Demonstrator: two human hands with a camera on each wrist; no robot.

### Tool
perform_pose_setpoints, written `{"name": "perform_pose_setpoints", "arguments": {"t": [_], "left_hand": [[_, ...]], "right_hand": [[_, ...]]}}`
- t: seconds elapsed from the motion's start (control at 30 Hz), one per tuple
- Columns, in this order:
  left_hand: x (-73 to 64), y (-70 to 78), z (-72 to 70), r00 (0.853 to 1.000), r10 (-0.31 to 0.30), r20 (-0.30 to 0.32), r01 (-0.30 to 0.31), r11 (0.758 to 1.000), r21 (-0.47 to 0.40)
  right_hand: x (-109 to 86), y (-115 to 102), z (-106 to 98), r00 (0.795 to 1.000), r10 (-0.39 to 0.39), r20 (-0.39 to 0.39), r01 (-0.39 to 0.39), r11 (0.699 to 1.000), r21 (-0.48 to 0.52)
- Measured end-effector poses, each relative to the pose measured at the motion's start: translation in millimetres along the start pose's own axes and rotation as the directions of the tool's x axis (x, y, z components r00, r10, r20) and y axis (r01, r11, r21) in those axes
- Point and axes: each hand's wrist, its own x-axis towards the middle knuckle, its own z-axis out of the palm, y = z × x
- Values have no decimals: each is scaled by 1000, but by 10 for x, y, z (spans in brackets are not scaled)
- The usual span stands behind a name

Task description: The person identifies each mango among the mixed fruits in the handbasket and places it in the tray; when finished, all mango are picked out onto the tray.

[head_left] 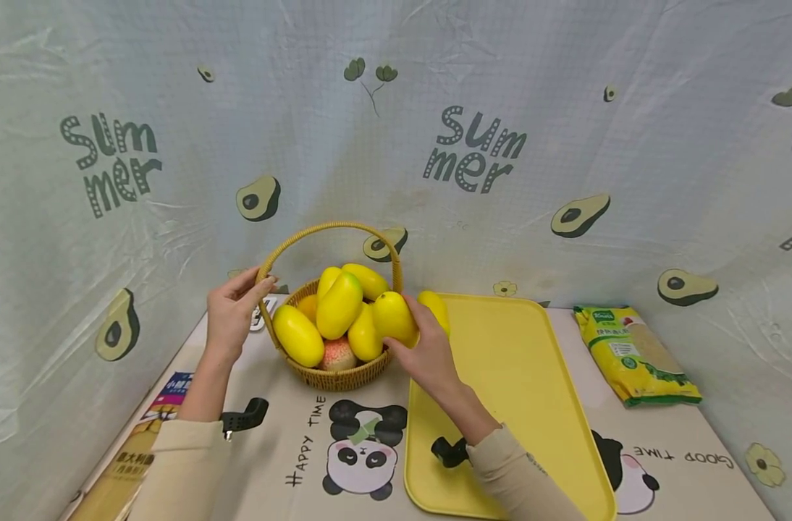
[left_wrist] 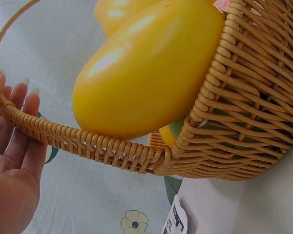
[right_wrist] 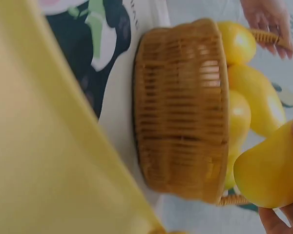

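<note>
We see the person's left arm reaching forward from the lower left, its left hand (head_left: 229,318) raised beside the tan woven basket (head_left: 344,379). The thumb lies on one side of the arched tan wicker handle (head_left: 331,226) and the fingers on the other, so the hand lightly grips the handle's left side, above the rim.

The right arm stretches in from the lower right, over the flat yellow rectangular tray (head_left: 513,376), and angles up and to the left. We find the right hand (head_left: 430,349) curved round a smooth yellow oval mango (head_left: 393,318), thumb below it and fingers along its far right side. That mango sits in the grasp, above the basket's right rim and in front of the handle's right foot; we cannot tell whether it touches the fruit beside it.

To the left of the held fruit, we see more yellow mangoes piled in the basket, one green-tipped yellow mango (head_left: 339,305) on top, with a round pinkish-red fruit (head_left: 339,355) low at the front. Just beyond the right hand, another yellow mango (head_left: 436,310) shows at the tray's far left corner.
</note>
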Motion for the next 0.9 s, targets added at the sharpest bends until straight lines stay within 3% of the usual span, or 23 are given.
{"name": "perform_pose_setpoints", "arguments": {"t": [0.5, 0.9], "left_hand": [[-5, 33, 4, 1000, -17, 12, 16, 1000, 9], [-20, 22, 1, 1000, 9, 7, -10, 999, 49]], "right_hand": [[-10, 477, -356, 990, 128, -60, -132, 989, -68], [-25, 765, -535, 971, 233, -46, -237, 968, -83]]}}
